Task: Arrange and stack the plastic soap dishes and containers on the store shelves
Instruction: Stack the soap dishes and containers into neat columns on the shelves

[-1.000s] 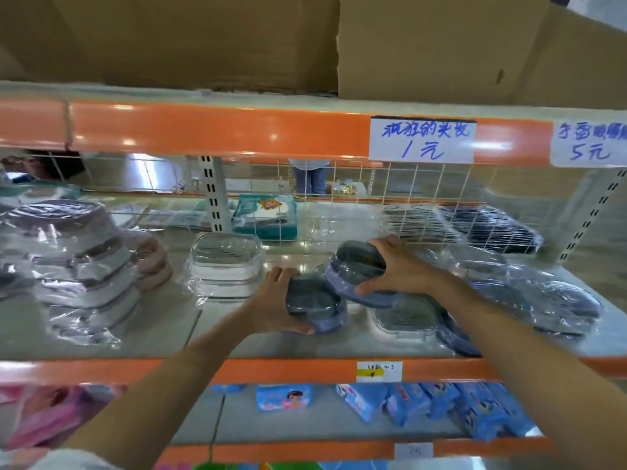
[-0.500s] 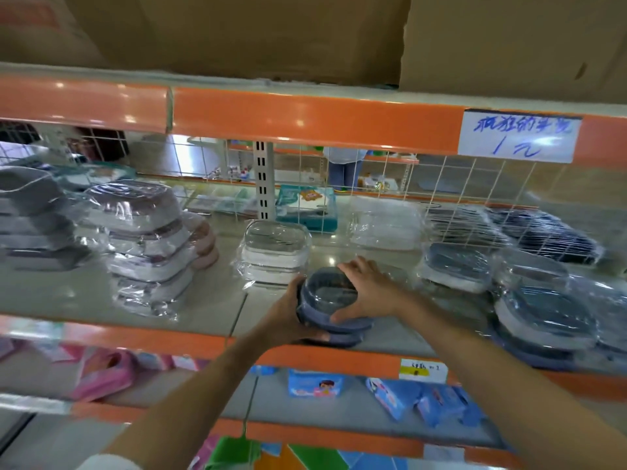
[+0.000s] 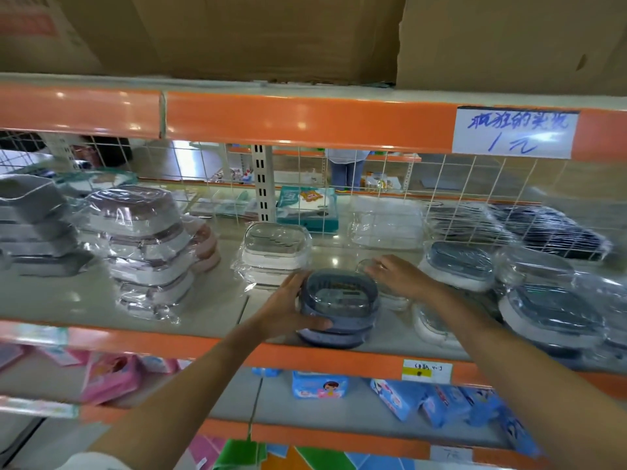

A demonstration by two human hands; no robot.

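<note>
Soap dishes: blue stack (image 3: 339, 307) at shelf (image 3: 190, 300) front edge | left hand (image 3: 288, 308) grips stack's side | right hand (image 3: 397, 276) open, just right of stack, near clear dish (image 3: 390, 296) | step: squaring stack | next: likely grab another dish

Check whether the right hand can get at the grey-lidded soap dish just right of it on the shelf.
Probably yes. The right hand is open and holds nothing, and the grey-lidded soap dish sits just beside it on the same shelf, its near side uncovered. Only loose plastic wrap lies between. The left hand holds the blue-grey stack.
</note>
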